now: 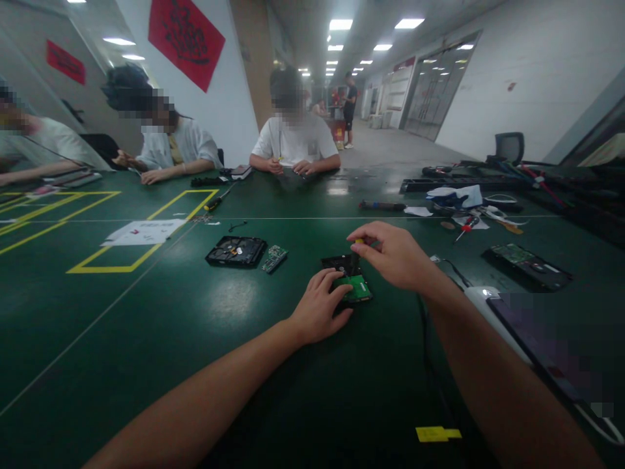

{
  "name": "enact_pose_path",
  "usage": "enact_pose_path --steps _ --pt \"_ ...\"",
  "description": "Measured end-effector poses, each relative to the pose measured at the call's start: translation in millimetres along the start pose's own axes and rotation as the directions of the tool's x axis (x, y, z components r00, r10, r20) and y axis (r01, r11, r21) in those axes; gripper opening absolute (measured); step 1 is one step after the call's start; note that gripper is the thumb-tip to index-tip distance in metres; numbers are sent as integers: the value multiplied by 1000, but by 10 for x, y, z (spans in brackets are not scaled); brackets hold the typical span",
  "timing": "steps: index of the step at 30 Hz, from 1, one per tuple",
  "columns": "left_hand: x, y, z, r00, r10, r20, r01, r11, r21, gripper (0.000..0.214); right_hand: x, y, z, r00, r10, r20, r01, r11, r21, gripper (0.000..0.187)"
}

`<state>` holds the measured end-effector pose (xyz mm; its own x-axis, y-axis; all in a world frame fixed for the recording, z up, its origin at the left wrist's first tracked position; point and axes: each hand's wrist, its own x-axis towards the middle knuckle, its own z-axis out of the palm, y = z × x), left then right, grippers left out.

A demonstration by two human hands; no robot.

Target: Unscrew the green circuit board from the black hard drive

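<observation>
On the green table a hard drive [360, 290] lies with its green circuit board facing up. My left hand [319, 306] rests on its near left side, fingers spread over the board. Above the drive's far part, my right hand [390, 254] pinches the yellow end of a screwdriver [360, 241], held upright with its dark shaft pointing down at the drive. Its tip is too small to make out. Left of the drive are a loose circuit board [275, 258] and an opened black drive casing [236, 251].
At right lie another drive [530, 266], a laptop-like device [537, 339], a cable and a red screwdriver [467, 225]. Beyond are a dark tool [382, 205], a yellow-black screwdriver [215, 201] and paper [142, 232]. Several people sit across the table.
</observation>
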<state>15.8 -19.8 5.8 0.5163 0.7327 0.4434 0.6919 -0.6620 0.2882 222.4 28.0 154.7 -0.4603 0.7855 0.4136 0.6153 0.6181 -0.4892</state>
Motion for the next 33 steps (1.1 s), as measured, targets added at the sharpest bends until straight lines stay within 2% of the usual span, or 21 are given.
enact_pose_path --steps 4,9,11,13,15,17,18,28,33 --pt "-1 -1 5 1000 0 -10 0 1000 -1 52 17 61 60 995 99 -8 -96 978 187 20" --pt "1 9 -10 1000 0 -7 0 1000 -12 51 55 138 109 983 170 75 -186 896 404 17" --pt "0 9 -9 1000 4 -10 -4 1000 -13 50 60 136 102 978 184 101 -210 881 423 18" --pt "-2 7 -6 1000 5 -10 -5 1000 -13 49 52 106 71 980 185 69 -198 930 310 18" --pt "-2 6 -5 1000 -2 -6 2 1000 -7 49 32 52 26 988 150 -39 -148 988 40 19" --pt "0 7 -9 1000 -9 4 9 1000 4 50 8 -7 -16 994 80 -77 -92 982 -165 21" --pt "2 8 -12 1000 -10 8 10 1000 8 50 -2 -33 -30 995 64 -75 -78 975 -208 22" --pt "7 8 -8 1000 -5 9 5 1000 -8 51 -27 -82 -33 995 61 -80 -83 951 -299 11" --pt "0 -7 16 1000 -7 11 7 1000 2 52 -43 -109 -68 1000 7 11 -4 983 -185 20"
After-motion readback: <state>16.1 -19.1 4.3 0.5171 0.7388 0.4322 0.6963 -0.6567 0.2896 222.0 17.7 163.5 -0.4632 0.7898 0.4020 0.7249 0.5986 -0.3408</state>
